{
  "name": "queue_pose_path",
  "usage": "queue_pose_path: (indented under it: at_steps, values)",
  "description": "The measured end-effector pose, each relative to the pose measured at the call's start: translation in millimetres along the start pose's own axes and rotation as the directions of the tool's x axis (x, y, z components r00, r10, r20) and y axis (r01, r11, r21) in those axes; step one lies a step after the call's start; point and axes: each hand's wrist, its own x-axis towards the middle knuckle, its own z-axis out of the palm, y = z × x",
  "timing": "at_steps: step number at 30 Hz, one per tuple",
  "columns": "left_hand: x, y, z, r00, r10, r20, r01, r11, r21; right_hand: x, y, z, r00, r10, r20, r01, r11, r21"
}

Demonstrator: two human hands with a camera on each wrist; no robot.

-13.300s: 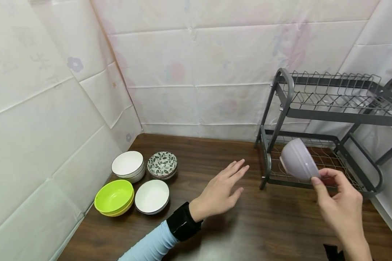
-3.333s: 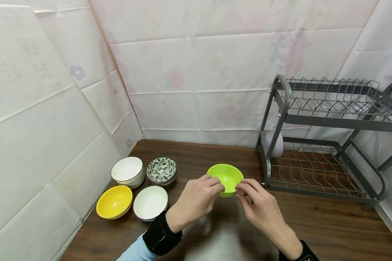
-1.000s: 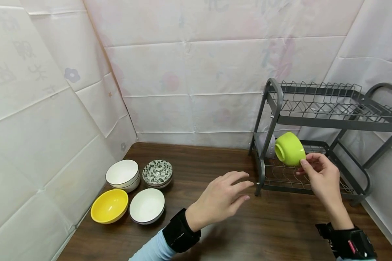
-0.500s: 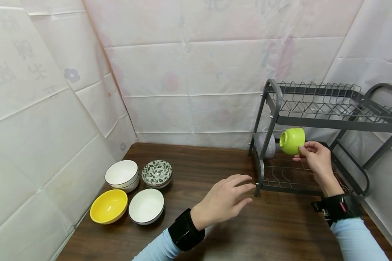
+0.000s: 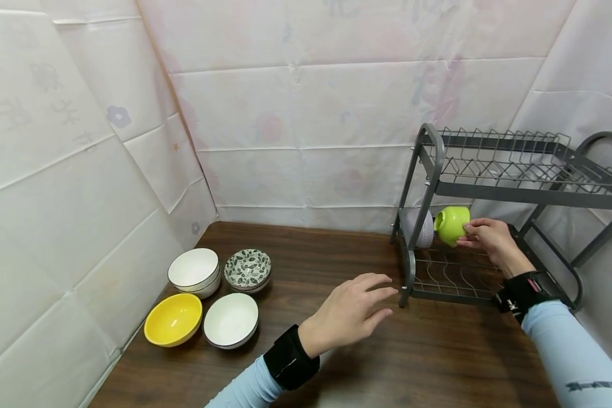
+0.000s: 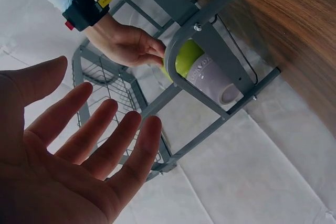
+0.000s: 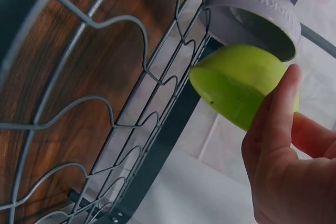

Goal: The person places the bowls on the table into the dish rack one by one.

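My right hand (image 5: pixel 492 242) pinches the rim of a lime-green bowl (image 5: pixel 451 224), which is tipped on its side over the lower tier of the grey dish rack (image 5: pixel 530 195). Just left of it a pale lilac bowl (image 5: pixel 424 228) stands on edge at the tier's left end, its raised lettering showing in the right wrist view. There the green bowl (image 7: pixel 236 80) has its mouth turned toward the camera and overlaps the lilac bowl (image 7: pixel 257 11). My left hand (image 5: pixel 348 313) hovers over the table with spread, slightly bent fingers, holding nothing.
On the table's left stand a yellow bowl (image 5: pixel 173 320), a white bowl (image 5: pixel 231 321), stacked white bowls (image 5: pixel 194 268) and stacked leaf-patterned bowls (image 5: pixel 247 268). The rack's upper tier (image 5: pixel 500 161) lies close above the right hand. White cloth (image 5: pixel 296 113) walls the back and left.
The green bowl came off the yellow one, passed through both hands, and the right hand carried it into the lower tier. The lilac bowl was set in the rack earlier and released.
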Motion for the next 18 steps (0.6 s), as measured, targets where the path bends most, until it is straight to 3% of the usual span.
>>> queue_pose_path:
  at_steps: [11,18]
  values:
    - [-1.0,0.9,-1.6,1.0,0.001,-0.001,-0.001,1.0,0.005,15.3,5.1,-4.1,0.991,0.12,0.064,-0.122,0.992,0.031]
    - [-2.4,0.6,-2.0,1.0,-0.005,0.002,0.005,1.0,0.001,13.7,4.5,-1.0,0.994,0.053,0.1,-0.049,0.998,-0.047]
